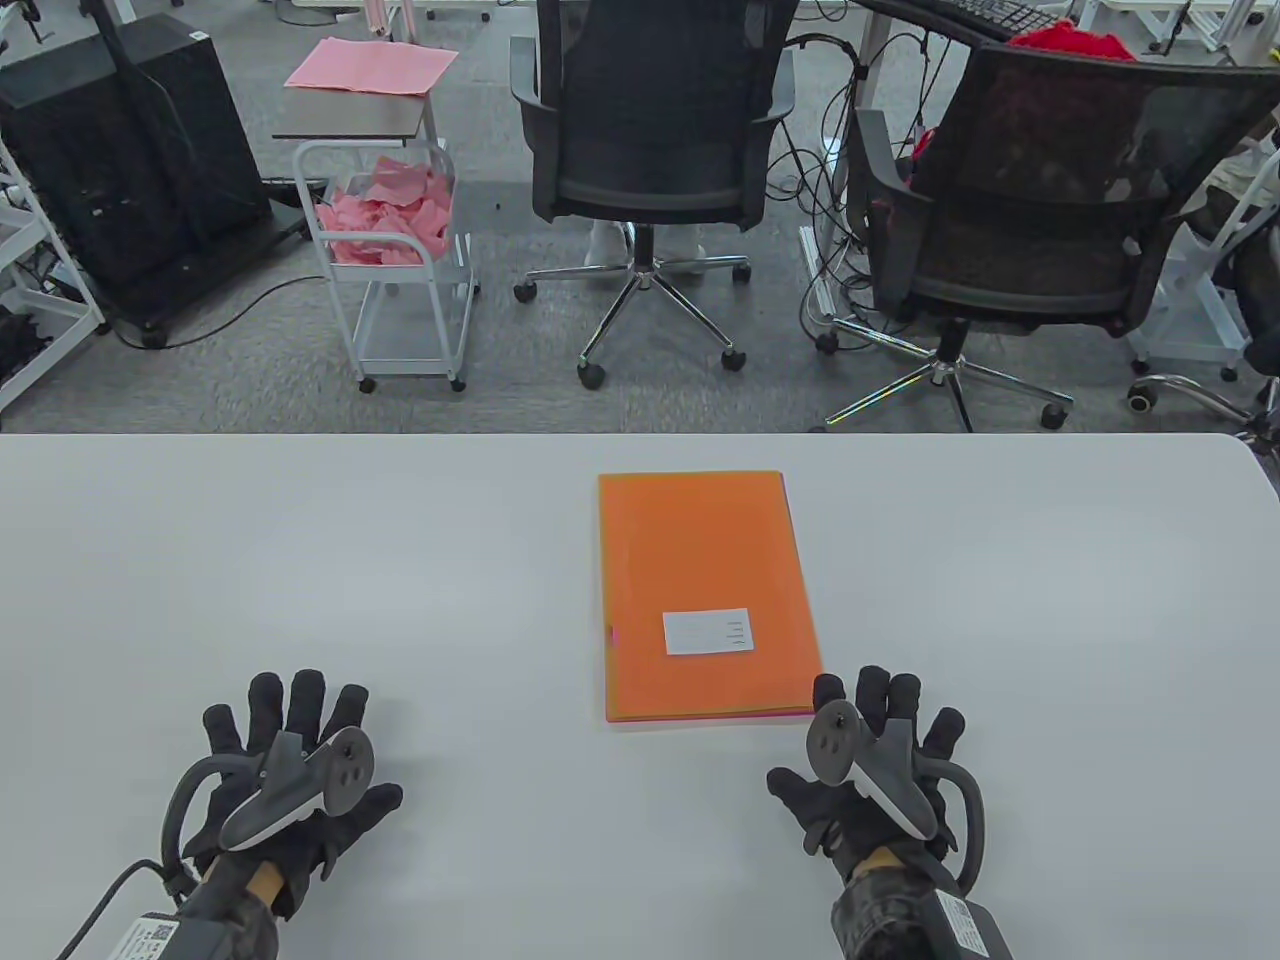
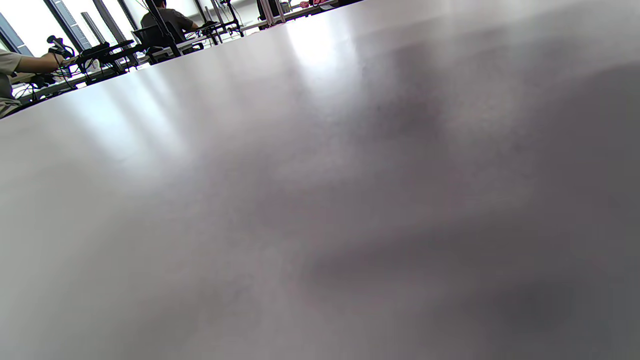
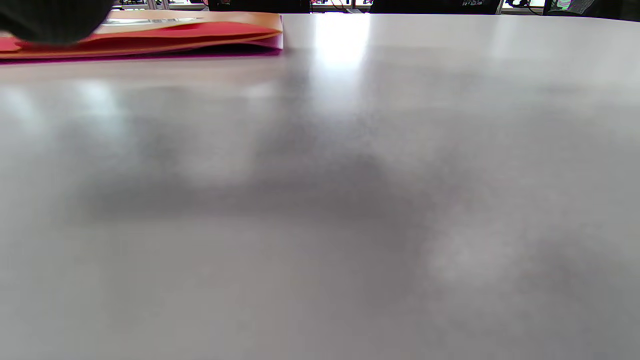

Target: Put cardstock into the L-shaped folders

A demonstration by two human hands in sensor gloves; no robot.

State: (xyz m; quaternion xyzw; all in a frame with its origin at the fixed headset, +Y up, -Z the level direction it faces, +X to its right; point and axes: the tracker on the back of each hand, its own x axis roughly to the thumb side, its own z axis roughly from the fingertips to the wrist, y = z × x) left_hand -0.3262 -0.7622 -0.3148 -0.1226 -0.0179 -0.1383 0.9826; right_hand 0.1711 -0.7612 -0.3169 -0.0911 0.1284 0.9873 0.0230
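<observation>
An orange L-shaped folder [image 1: 700, 590] with a white label lies flat in the middle of the white table [image 1: 300, 560], on a thin stack with a pink sheet edge showing beneath. It also shows in the right wrist view [image 3: 150, 35] as orange and red layers over a magenta edge. My left hand [image 1: 290, 740] rests flat on the table at the near left, fingers spread, holding nothing. My right hand [image 1: 880, 740] rests flat just right of the folder's near right corner, fingers spread, holding nothing. The left wrist view shows only bare table [image 2: 320, 200].
Beyond the table's far edge stand two black office chairs [image 1: 650, 150] and a white cart [image 1: 400, 270] with pink paper scraps. Pink sheets [image 1: 370, 65] lie on a small side table behind it.
</observation>
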